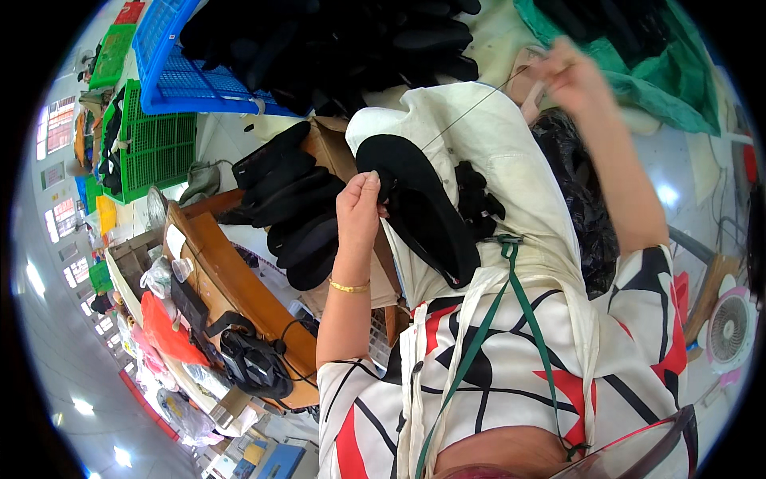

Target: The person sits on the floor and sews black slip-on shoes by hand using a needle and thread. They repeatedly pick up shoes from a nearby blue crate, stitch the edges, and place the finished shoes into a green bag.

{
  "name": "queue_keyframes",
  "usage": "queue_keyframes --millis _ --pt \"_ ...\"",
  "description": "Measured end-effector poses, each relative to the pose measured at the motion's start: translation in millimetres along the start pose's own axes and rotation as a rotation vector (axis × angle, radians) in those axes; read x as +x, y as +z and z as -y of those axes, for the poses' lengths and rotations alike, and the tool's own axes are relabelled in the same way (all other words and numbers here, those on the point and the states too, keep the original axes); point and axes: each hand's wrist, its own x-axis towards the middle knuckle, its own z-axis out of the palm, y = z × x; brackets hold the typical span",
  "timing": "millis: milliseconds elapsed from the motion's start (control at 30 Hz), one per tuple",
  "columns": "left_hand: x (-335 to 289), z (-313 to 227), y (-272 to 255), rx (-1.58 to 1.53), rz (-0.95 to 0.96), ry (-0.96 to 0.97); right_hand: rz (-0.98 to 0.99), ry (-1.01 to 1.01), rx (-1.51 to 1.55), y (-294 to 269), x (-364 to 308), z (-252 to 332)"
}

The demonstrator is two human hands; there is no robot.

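My left hand (pixel 358 206) is closed on the edge of a black cloth shoe (pixel 427 176), which lies tilted over my lap with its opening showing. A dark thread (pixel 472 108) stretches taut from the shoe up to my right hand (pixel 568 78). That hand is raised far to the right, its fingers pinched on the thread and blurred; whether a needle is in them I cannot make out. Small black pieces (pixel 476 201), perhaps bows, rest beside the shoe on my white apron (pixel 527 168).
A pile of black shoes (pixel 335 48) fills the far side beside a blue crate (pixel 195 84). More black shoes (pixel 295 207) stand left, by a wooden table (pixel 239 279) with a black bag (pixel 251 359). Right are a black plastic bag (pixel 574 199), green sack (pixel 670 88) and fan (pixel 730 327).
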Motion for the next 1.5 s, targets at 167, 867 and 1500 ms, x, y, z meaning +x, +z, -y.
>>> queue_keyframes --millis 167,867,1500 --pt "3 -3 4 0.003 0.027 -0.001 -0.230 -0.856 0.136 -69 12 135" --pt "-39 -31 8 1.108 -0.096 1.028 0.845 -0.802 -1.534 25 -72 -139" --pt "-8 22 22 0.921 -0.238 0.809 0.571 0.141 -0.359 100 -109 -174"
